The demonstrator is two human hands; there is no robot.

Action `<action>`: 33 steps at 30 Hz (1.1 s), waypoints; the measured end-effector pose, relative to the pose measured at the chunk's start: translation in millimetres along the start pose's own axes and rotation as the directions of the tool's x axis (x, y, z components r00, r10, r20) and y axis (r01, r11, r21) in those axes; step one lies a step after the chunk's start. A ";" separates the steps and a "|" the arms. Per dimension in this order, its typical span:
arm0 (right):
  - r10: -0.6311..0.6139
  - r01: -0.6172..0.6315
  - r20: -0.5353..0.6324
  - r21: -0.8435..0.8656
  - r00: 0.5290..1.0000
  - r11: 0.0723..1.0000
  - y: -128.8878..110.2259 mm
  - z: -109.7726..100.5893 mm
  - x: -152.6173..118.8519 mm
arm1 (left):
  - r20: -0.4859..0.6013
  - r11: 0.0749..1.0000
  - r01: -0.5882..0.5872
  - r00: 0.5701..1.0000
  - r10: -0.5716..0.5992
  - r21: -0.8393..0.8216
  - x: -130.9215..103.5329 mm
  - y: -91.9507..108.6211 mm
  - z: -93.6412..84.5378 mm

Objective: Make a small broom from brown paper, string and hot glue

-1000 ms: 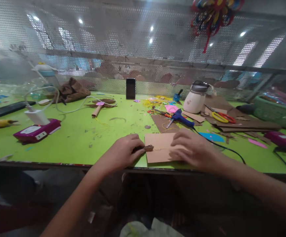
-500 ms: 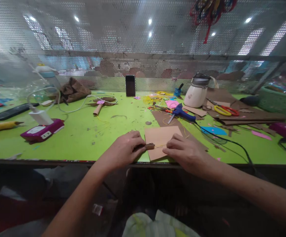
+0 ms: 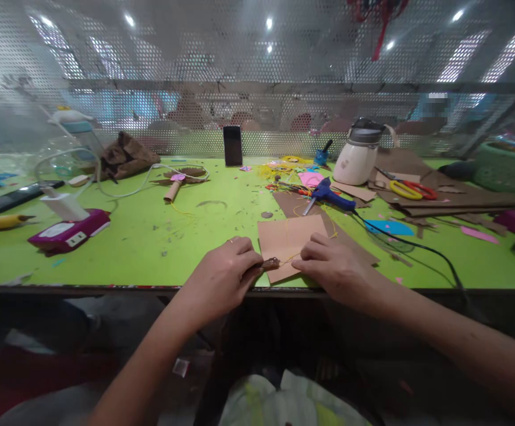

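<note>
My left hand (image 3: 226, 272) is closed around a small brown piece of rolled or folded paper (image 3: 270, 263). Its exposed end looks shiny and wet and lies over the lower left of a creased tan paper card (image 3: 279, 234). From that end a thin yellow thread (image 3: 289, 258) runs to the pinched fingertips of my right hand (image 3: 341, 269). The right fingers rest on the card's right side. Behind the card lies a blue glue gun (image 3: 331, 195), its nozzle pointing down and left.
Scissors (image 3: 406, 190) lie on brown paper sheets at the right, by a white jug (image 3: 357, 155). A black cable (image 3: 421, 245) crosses the right side. At the left are a purple power block (image 3: 68, 232) and a paper piece with a rolled stem (image 3: 173, 190). A phone (image 3: 233, 146) stands upright behind.
My view has tilted down slightly. Both hands stay almost in place, and the left one has rolled a little, showing a ring. More of the shiny brown end shows.
</note>
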State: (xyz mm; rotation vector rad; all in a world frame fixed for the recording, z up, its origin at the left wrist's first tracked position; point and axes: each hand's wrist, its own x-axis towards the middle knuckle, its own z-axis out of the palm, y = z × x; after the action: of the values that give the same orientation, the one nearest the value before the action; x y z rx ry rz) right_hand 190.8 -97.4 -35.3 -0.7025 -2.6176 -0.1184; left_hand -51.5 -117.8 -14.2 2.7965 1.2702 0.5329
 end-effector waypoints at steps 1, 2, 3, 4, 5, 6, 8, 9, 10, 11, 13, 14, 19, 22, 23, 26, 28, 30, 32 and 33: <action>0.001 -0.001 0.000 0.001 1.000 1.000 0.0 -0.2 0.2 | -0.002 1.000 0.001 1.000 -0.001 0.001 0.0 0.5 0.1; 0.003 -0.003 0.000 0.003 1.000 1.000 0.0 -0.5 0.5 | -0.002 1.000 0.002 1.000 -0.002 0.002 0.0 1.1 0.2; 0.005 -0.005 0.000 0.004 1.000 1.000 -0.1 -0.7 0.7 | 0.001 1.000 0.002 1.000 -0.002 0.002 -0.1 1.7 0.2; 0.008 -0.008 0.003 0.006 1.000 1.000 -0.2 -0.9 0.9 | 0.005 1.000 0.003 1.000 -0.003 0.004 -0.3 2.4 0.2; 0.011 -0.012 0.004 0.007 1.000 1.000 -0.2 -1.0 0.9 | 0.008 1.000 0.005 1.000 -0.005 0.007 -0.4 3.2 0.0; 0.017 -0.017 0.007 0.008 1.000 1.000 -0.2 -1.0 0.8 | 0.010 1.000 0.006 1.000 -0.006 0.012 -0.6 3.9 -0.2; 0.026 -0.026 0.012 0.009 1.000 1.000 -0.1 -0.7 0.0 | 0.017 1.000 0.008 1.000 -0.008 0.025 -1.1 5.1 -0.9; 0.032 -0.032 0.015 0.010 0.999 0.999 0.0 -0.6 -0.5 | 0.022 0.999 0.010 1.000 -0.011 0.030 -1.4 5.4 -1.4; 0.037 -0.037 0.020 0.011 0.999 0.999 -0.1 -0.5 -1.0 | 0.029 0.999 0.013 0.999 -0.014 0.033 -1.7 5.6 -1.9; 0.042 -0.042 0.025 0.010 0.999 0.999 -0.1 -0.6 -1.5 | 0.038 0.999 0.017 0.999 -0.018 0.033 -2.0 5.6 -2.5; 0.046 -0.046 0.035 0.007 0.998 0.999 -0.5 -1.5 -2.3 | 0.050 0.999 0.022 0.998 -0.024 0.024 -2.8 5.3 -3.7; 0.050 -0.050 0.046 0.005 0.998 0.999 -0.8 -2.2 -2.5 | 0.054 1.000 0.023 0.998 -0.024 0.017 -3.3 5.0 -4.3; 0.063 -0.064 0.069 0.010 0.996 0.998 -1.5 -4.6 -1.9 | 0.060 1.000 0.019 0.998 -0.018 -0.015 -5.7 4.2 -5.7; 0.075 -0.077 0.037 0.054 0.997 0.996 -1.7 -3.7 -1.2 | 0.056 0.999 0.019 0.998 -0.017 -0.034 -6.8 3.7 -4.6; 0.080 -0.082 0.026 0.069 0.996 0.994 -2.3 -3.6 -1.0 | 0.054 0.999 0.018 0.998 -0.016 -0.040 -7.0 3.5 -4.0; 0.102 -0.101 -0.009 0.083 0.995 0.991 -5.9 -6.3 -0.5 | 0.049 0.999 0.021 0.999 -0.019 -0.047 -7.4 2.9 -2.2; 0.094 -0.093 -0.010 0.085 0.996 0.992 -8.9 -11.0 0.7 | 0.044 0.999 0.023 0.999 -0.021 -0.049 -7.7 2.7 -1.2; 0.068 -0.069 0.019 0.092 0.998 0.993 -10.7 -16.7 3.5 | 0.037 0.998 0.024 0.999 -0.022 -0.052 -8.3 2.6 -0.3; 0.047 -0.054 0.070 0.097 0.996 0.994 -10.2 -21.8 8.2 | 0.027 0.998 0.023 0.999 -0.022 -0.060 -8.9 2.4 0.6; 0.051 -0.061 0.105 0.096 0.993 0.994 -9.0 -23.7 11.0 | 0.021 0.998 0.024 1.000 -0.022 -0.064 -9.2 2.3 0.9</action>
State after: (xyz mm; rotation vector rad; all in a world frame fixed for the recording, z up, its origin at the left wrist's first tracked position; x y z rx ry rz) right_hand 186.7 -104.6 -8.9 -0.7645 -2.6766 0.0656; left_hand -55.1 -126.0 -17.4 2.7248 1.2569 0.5321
